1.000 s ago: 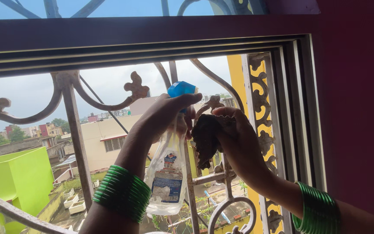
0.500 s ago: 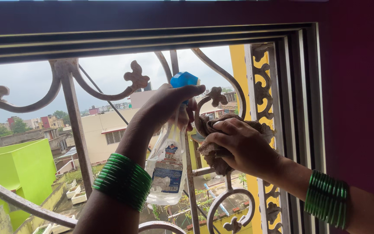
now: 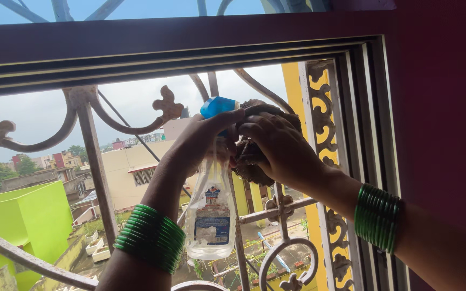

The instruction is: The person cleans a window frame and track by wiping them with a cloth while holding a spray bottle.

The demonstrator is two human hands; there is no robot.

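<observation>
right hand (image 3: 276,146) clenched on brown rag (image 3: 250,161), now moved up from the lower scroll onto the top curl of the window grille (image 3: 90,156), so wiping carries on higher. left hand (image 3: 203,141) stays gripping clear spray bottle (image 3: 210,213) just left of it.

We're at an upper-floor window of a home, looking out over a neighbourhood. A dark maroon window frame (image 3: 190,40) sits in a maroon wall (image 3: 443,108), and a wrought-iron grille (image 3: 90,156) with curling scrolls guards the opening. Beyond it lie rooftops: a bright green building (image 3: 22,221), a cream house (image 3: 128,178), trees far off under a grey sky. Down below, planter boxes (image 3: 95,249) line a terrace. Very much a lived-in residential street.
</observation>
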